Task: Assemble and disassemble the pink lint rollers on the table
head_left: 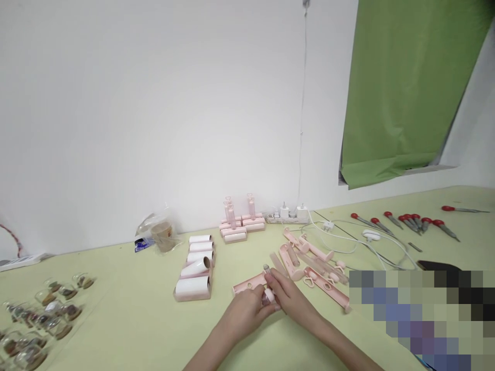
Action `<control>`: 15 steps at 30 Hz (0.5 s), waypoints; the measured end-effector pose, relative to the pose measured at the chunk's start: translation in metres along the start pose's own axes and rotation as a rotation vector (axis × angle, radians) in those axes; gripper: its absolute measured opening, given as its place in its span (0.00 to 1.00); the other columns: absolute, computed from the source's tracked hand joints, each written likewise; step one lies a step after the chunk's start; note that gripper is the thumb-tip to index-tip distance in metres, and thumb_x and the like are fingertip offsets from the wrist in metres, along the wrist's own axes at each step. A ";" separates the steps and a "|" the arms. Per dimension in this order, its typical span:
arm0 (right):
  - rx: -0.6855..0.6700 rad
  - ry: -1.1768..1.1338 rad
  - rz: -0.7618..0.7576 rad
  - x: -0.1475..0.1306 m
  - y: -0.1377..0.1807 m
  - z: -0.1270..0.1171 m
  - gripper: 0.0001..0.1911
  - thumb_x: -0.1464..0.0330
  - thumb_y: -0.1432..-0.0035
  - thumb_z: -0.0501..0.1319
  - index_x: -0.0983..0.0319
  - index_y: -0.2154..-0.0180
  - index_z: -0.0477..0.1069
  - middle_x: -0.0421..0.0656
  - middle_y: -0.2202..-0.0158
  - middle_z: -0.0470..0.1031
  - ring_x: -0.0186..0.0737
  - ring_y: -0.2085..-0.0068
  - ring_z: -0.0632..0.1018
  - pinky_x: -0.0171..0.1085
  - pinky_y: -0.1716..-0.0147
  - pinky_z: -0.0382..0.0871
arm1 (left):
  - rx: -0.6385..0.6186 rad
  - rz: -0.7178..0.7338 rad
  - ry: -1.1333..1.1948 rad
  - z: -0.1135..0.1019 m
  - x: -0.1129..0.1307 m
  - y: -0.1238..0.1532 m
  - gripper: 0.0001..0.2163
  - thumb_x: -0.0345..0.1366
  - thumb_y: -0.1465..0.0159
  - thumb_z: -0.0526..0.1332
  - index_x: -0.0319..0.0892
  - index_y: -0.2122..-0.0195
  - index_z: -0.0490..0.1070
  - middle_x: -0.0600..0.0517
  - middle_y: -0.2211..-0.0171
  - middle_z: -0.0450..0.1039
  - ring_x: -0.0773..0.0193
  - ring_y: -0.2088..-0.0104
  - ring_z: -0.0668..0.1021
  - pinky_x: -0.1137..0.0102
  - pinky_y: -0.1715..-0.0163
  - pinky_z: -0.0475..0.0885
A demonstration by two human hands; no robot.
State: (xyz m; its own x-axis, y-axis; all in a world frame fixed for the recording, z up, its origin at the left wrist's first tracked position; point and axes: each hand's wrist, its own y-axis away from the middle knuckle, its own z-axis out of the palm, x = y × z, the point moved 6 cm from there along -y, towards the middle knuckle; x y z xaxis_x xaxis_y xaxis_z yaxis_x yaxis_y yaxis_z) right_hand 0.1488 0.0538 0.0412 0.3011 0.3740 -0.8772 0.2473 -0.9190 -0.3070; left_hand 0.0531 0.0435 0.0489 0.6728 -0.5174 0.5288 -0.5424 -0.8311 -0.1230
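A pink-capped clear piece (268, 296) is clasped in the curled fingers of the left hand (244, 311); a small clear tube (266, 267) is pinched by the right hand's (289, 298) fingers, above the bench (135, 314).

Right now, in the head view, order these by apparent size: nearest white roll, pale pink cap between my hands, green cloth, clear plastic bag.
1. Green cloth
2. Clear plastic bag
3. Nearest white roll
4. Pale pink cap

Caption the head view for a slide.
Left hand holds a pink-capped piece, right hand a small cylinder; white rolls and loose pink parts share the yellow-green table.
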 end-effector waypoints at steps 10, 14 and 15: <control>-0.315 -0.048 0.300 0.000 0.018 0.001 0.22 0.48 0.45 0.44 0.59 0.71 0.59 0.31 0.84 0.53 0.28 0.85 0.55 0.28 0.87 0.49 | -0.068 0.160 -0.263 -0.003 0.015 0.014 0.15 0.41 0.37 0.42 0.41 0.64 0.65 0.50 0.77 0.71 0.61 0.79 0.71 0.72 0.79 0.57; -0.078 0.057 0.098 -0.010 0.013 -0.013 0.19 0.54 0.42 0.44 0.61 0.75 0.57 0.35 0.79 0.58 0.31 0.76 0.63 0.30 0.77 0.57 | -0.035 0.155 -0.165 -0.003 0.017 0.010 0.17 0.44 0.37 0.42 0.41 0.60 0.63 0.47 0.72 0.72 0.58 0.73 0.73 0.71 0.76 0.59; -0.012 0.074 0.070 -0.011 0.012 -0.015 0.19 0.55 0.41 0.43 0.60 0.75 0.56 0.35 0.79 0.58 0.32 0.75 0.63 0.31 0.76 0.58 | -0.008 0.147 -0.140 -0.002 0.018 0.008 0.16 0.45 0.38 0.42 0.41 0.60 0.63 0.46 0.70 0.72 0.57 0.71 0.73 0.70 0.75 0.60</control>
State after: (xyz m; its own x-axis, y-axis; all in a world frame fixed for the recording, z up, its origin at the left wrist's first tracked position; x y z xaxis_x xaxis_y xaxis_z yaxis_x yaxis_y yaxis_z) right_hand 0.1620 0.0405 0.0524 0.3847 0.3176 -0.8667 0.2338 -0.9419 -0.2413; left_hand 0.0600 0.0281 0.0596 0.6496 -0.6566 0.3833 -0.6433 -0.7434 -0.1831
